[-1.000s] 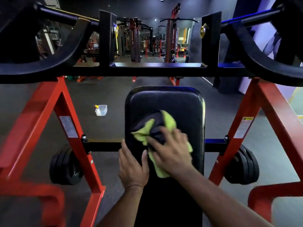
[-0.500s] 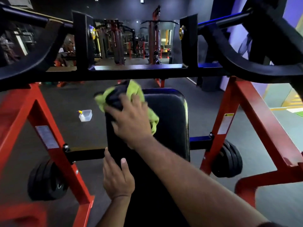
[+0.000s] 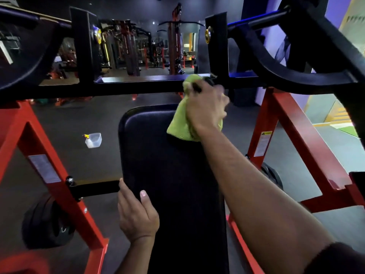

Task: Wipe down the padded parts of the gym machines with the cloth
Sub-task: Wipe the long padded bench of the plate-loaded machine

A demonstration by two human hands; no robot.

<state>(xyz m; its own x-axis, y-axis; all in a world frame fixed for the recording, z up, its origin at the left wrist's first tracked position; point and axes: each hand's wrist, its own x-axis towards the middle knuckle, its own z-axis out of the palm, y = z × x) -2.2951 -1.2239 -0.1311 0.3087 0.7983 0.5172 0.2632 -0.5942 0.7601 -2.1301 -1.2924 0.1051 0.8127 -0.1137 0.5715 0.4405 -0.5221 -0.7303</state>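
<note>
Looming all around, red machine frame [image 3: 292,123] under a black crossbar [image 3: 138,87]. Filling six o'clock, black back pad [image 3: 169,175]. Reaching to one o'clock, right hand [image 3: 205,107] gripping the green cloth [image 3: 178,125], fingers curled round it though blurred, pressing it on the pad's top right corner. Bracing at seven o'clock, left hand [image 3: 137,216], fingers wrapping the pad's left edge, thumb lying on top. Sitting on the floor at ten o'clock, small spray bottle [image 3: 92,140].

Cloth [image 3: 178,125] on black pad [image 3: 167,175]
</note>
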